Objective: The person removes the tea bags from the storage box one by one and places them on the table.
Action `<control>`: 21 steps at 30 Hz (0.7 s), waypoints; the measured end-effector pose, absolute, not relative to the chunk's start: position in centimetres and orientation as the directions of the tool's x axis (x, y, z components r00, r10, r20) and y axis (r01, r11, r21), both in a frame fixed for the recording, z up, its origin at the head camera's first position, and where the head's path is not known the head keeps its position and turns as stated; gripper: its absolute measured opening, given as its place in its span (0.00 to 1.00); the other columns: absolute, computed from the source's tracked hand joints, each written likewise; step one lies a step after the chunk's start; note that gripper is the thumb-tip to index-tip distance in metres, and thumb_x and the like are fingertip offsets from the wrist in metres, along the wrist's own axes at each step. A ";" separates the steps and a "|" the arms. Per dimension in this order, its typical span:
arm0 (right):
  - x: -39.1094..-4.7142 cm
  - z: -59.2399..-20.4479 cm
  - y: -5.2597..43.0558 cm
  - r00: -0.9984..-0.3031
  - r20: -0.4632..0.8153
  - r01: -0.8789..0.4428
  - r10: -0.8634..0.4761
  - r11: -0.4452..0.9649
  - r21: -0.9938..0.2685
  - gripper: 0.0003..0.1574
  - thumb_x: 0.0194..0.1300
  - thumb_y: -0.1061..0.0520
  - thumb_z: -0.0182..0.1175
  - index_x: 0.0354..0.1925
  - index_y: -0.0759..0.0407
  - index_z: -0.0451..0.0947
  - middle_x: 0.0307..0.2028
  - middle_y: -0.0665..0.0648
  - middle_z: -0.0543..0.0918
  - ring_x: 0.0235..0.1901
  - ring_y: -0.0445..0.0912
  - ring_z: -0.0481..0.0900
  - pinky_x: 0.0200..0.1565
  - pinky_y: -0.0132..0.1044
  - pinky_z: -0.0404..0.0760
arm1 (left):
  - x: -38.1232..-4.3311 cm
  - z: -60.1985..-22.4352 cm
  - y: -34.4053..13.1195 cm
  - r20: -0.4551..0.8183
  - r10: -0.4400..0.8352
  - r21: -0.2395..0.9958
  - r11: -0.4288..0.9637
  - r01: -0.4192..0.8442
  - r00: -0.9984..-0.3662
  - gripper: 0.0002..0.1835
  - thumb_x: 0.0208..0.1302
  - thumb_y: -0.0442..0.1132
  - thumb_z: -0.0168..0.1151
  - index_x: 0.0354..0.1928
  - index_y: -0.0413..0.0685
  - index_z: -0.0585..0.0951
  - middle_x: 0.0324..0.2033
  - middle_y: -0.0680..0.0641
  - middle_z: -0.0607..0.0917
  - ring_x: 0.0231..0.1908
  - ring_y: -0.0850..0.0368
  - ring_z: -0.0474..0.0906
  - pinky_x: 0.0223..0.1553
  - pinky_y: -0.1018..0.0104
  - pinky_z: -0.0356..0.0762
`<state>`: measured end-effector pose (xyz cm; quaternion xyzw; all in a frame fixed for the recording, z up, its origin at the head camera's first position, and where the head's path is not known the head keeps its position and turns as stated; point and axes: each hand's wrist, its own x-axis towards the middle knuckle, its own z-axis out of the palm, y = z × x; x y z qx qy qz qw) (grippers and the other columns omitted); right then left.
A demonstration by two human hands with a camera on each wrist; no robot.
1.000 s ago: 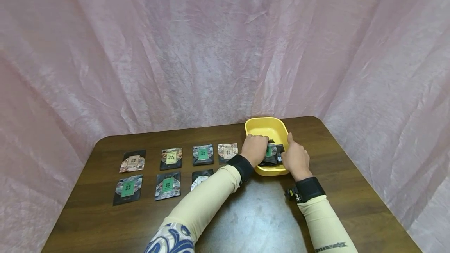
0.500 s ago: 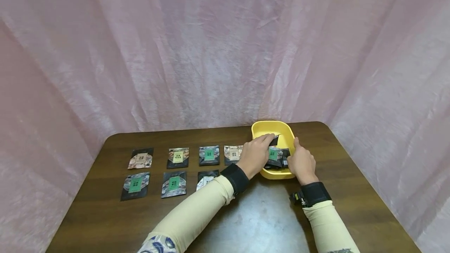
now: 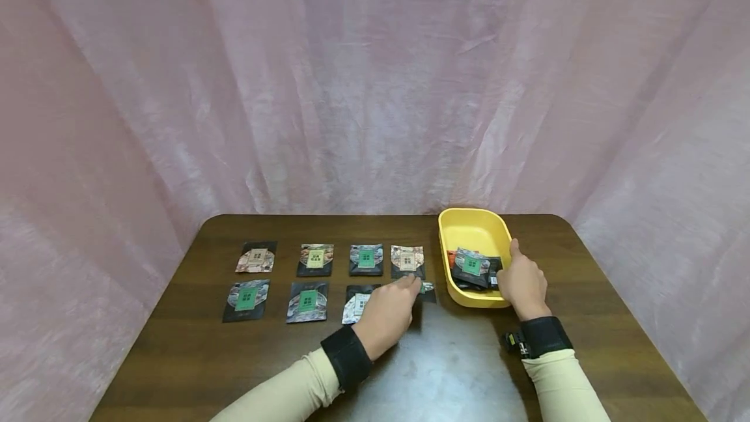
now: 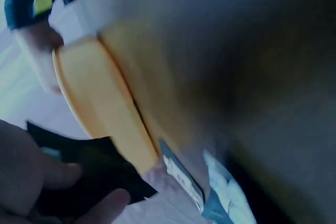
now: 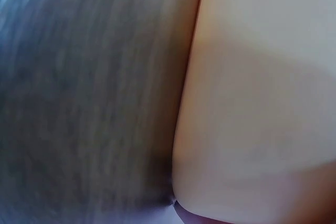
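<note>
My left hand pinches a small black packet with a green label low over the table, just left of the yellow tub. In the left wrist view the packet shows dark between the thumb and fingers. My right hand grips the tub's right rim, its thumb along the edge. Packets are piled in the tub's front half, a green-labelled one on top and a bit of red beneath. The tub's wall fills much of the right wrist view.
Flat packets lie in two rows left of the tub. The back row includes a pink-labelled packet nearest the tub. In the front row, a white-labelled packet is partly covered by my left hand. A pink curtain hangs behind the brown table.
My left hand has come out of the tub with a black packet and moved left and toward me, over the front row. My right hand stays on the tub's rim. The head view has shifted.
</note>
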<state>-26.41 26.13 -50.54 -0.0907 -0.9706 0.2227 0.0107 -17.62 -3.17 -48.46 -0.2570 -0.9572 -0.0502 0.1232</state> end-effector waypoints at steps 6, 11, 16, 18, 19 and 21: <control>-26.5 -50.7 26.4 -0.985 -0.027 0.165 0.169 0.893 -0.419 0.54 0.67 0.60 0.54 0.86 0.62 0.45 0.59 0.82 0.81 0.29 0.62 0.81 0.28 0.50 0.75 | -16.2 -49.6 -2.5 0.116 0.484 -0.100 0.874 0.475 -0.867 0.18 0.79 0.37 0.57 0.64 0.42 0.85 0.65 0.43 0.87 0.66 0.52 0.85 0.54 0.64 0.89; -26.4 -50.9 26.4 -0.986 -0.034 0.161 0.162 0.889 -0.429 0.53 0.68 0.60 0.54 0.86 0.62 0.46 0.53 0.81 0.84 0.25 0.58 0.78 0.25 0.46 0.71 | -16.2 -50.1 -2.5 0.044 0.467 -0.081 0.883 0.463 -0.883 0.21 0.79 0.37 0.56 0.68 0.39 0.82 0.69 0.40 0.83 0.71 0.49 0.81 0.62 0.63 0.85; -26.4 -50.8 26.4 -0.985 -0.028 0.164 0.169 0.887 -0.431 0.54 0.68 0.60 0.53 0.86 0.61 0.44 0.53 0.82 0.83 0.25 0.58 0.77 0.25 0.45 0.70 | -16.7 -49.9 -2.7 0.001 0.488 -0.038 0.872 0.488 -0.873 0.23 0.77 0.39 0.58 0.69 0.38 0.80 0.71 0.38 0.81 0.73 0.47 0.78 0.70 0.62 0.79; -26.4 -50.7 26.5 -0.985 -0.038 0.167 0.167 0.887 -0.430 0.55 0.68 0.60 0.54 0.86 0.61 0.43 0.55 0.82 0.82 0.25 0.58 0.77 0.25 0.45 0.70 | -16.8 -49.8 -2.8 -0.035 0.490 -0.025 0.871 0.490 -0.871 0.24 0.78 0.39 0.57 0.70 0.38 0.80 0.73 0.39 0.79 0.75 0.47 0.76 0.72 0.62 0.78; -26.4 -50.7 26.5 -0.985 -0.047 0.171 0.167 0.886 -0.432 0.55 0.69 0.60 0.54 0.86 0.61 0.42 0.56 0.82 0.81 0.26 0.58 0.78 0.26 0.46 0.71 | -16.8 -49.8 -2.8 -0.055 0.487 -0.015 0.872 0.489 -0.872 0.24 0.78 0.39 0.56 0.71 0.39 0.79 0.74 0.39 0.78 0.76 0.47 0.74 0.73 0.61 0.77; -26.5 -50.6 26.5 -0.984 -0.054 0.176 0.170 0.887 -0.426 0.55 0.69 0.60 0.54 0.86 0.61 0.42 0.58 0.82 0.81 0.27 0.59 0.79 0.27 0.46 0.72 | -16.9 -49.7 -2.9 -0.093 0.484 0.002 0.874 0.486 -0.870 0.24 0.79 0.39 0.55 0.72 0.40 0.78 0.76 0.40 0.76 0.78 0.47 0.72 0.74 0.60 0.75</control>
